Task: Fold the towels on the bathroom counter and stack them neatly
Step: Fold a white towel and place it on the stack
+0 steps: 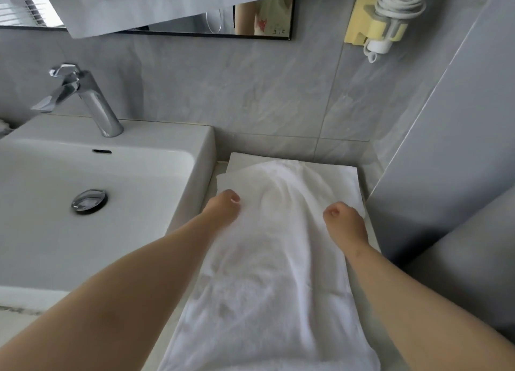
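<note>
A white towel [276, 248] lies lengthwise on the narrow counter to the right of the sink, its near end hanging toward me. Its far end rests on a flat folded white towel [328, 171] by the back wall. My left hand [223, 207] grips the towel's left edge with curled fingers. My right hand [344, 217] grips its right edge the same way. Both hands sit about a third of the way down from the far end, and the cloth bulges up between them.
A white basin [200, 147] with a chrome tap [89, 100] and drain plug [89, 200] fills the left. Grey tiled walls close in behind and on the right. A wall-mounted hair dryer [390, 16] hangs above right. Another white cloth [139, 5] hangs before the mirror.
</note>
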Demonstrator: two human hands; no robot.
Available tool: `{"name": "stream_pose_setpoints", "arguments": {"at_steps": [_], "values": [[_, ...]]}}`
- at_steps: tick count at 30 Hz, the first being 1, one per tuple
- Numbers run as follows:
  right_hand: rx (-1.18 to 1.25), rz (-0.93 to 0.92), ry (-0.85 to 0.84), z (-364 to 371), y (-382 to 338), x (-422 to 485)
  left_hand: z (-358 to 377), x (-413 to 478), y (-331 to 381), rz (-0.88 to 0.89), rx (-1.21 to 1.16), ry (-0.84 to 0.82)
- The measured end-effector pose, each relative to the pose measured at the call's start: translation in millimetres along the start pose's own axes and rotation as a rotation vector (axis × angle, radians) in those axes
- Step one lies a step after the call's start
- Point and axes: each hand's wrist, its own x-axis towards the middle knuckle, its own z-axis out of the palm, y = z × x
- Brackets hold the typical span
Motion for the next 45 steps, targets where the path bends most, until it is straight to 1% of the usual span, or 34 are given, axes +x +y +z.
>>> {"name": "stream_pose_setpoints", "arguments": {"at_steps": [2,5,8,10,12,14,15,17,20,22,24,26,29,30,32,34,35,37,39,40,41,42,44,45], "values": [[0.013,0.02,0.03,4,0,17,4,13,4,-0.043,-0.09,0.02],[0.016,0.074,0.029,10,-2,38,10,28,11,-0.07,-0.086,0.09],[0.078,0.132,0.042,14,-3,57,15,38,16,-0.119,-0.065,0.193],[0.131,0.18,0.03,15,-5,67,17,46,17,-0.17,-0.071,0.201],[0.218,0.242,-0.016,16,-6,74,18,56,15,-0.24,-0.152,0.203],[0.243,0.275,-0.063,17,-4,77,17,63,11,-0.278,-0.269,0.244],[0.24,0.262,-0.069,18,-2,77,15,64,10,-0.271,-0.302,0.268],[0.293,0.161,-0.025,21,2,75,13,65,8,-0.231,-0.279,0.313],[0.372,-0.015,0.053,21,2,73,4,62,12,-0.158,-0.17,0.396],[0.361,-0.071,0.078,19,3,76,-3,60,18,-0.104,-0.081,0.445],[0.37,-0.111,0.13,15,3,80,-10,59,27,-0.069,-0.048,0.472],[0.395,-0.135,0.224,9,4,83,-15,59,37,-0.061,-0.146,0.48],[0.353,-0.113,0.397,0,6,91,-21,64,48,-0.096,-0.388,0.504],[0.341,-0.112,0.432,-2,5,91,-22,66,50,-0.106,-0.444,0.506],[0.299,-0.121,0.454,-3,4,90,-18,67,52,-0.12,-0.48,0.485],[0.181,-0.102,0.42,-2,6,89,-12,69,50,-0.109,-0.426,0.463],[0.098,-0.076,0.374,-1,9,89,-9,70,48,-0.096,-0.373,0.442],[-0.077,0.008,0.207,1,16,89,0,72,42,-0.052,-0.273,0.353],[-0.209,0.101,0.032,5,19,85,10,73,33,0.032,-0.195,0.214],[-0.27,0.116,-0.008,7,20,81,15,72,28,0.07,-0.133,0.157],[-0.33,0.094,-0.009,10,20,76,19,71,24,0.106,-0.032,0.118],[-0.391,0.028,0.021,12,19,71,23,69,20,0.141,0.094,0.095],[-0.43,-0.154,0.076,20,17,58,32,61,13,0.221,0.313,0.082],[-0.426,-0.226,0.064,25,17,50,37,54,11,0.25,0.386,0.075]]}}
